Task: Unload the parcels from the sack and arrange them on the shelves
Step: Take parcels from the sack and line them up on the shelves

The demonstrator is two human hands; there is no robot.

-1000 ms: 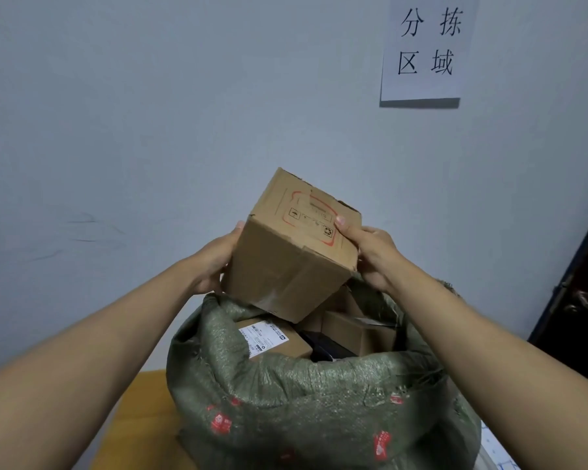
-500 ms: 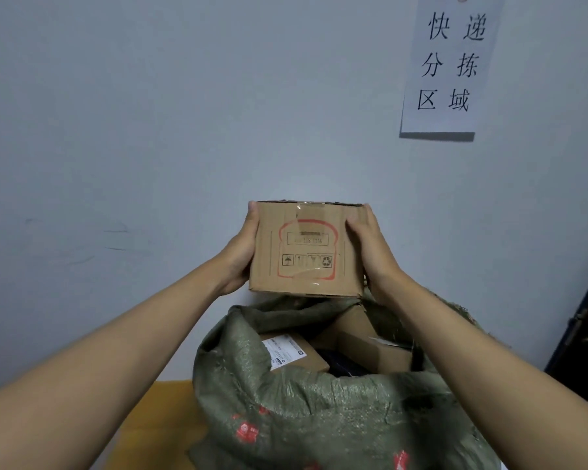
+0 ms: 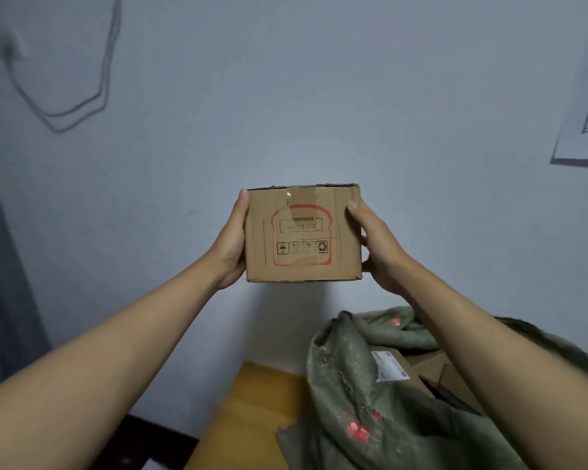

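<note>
The wall (image 3: 319, 96) fills most of the view, pale and bare apart from a sheet of paper (image 3: 584, 130) at the right edge and a dark looping cable (image 3: 82, 110) at the upper left. Below and to the right stands the green woven sack (image 3: 370, 401) with red print, its mouth slumped open beside a yellow-brown surface (image 3: 252, 418). Inside it at least two more parcels (image 3: 431, 371) show: one carries a white label, the other lies partly under the right forearm; how many lie deeper cannot be told.

The person holds a small cardboard box (image 3: 302, 234) up in the air before the wall, clear of the sack and to its upper left. The left hand (image 3: 230, 245) grasps the left side, thumb at the top edge; the right hand (image 3: 375, 245) grasps the right side, thumb on the printed face. The box sits level, taped top upward, red outline and handling marks facing the camera.

No shelves are in view, so the carry is likely the step in hand. To do it well, the person would do best to keep both palms pressing evenly on opposite sides, keep the box upright as its arrows ask, turn the whole body toward the shelves, and set the base down flat before letting go
</note>
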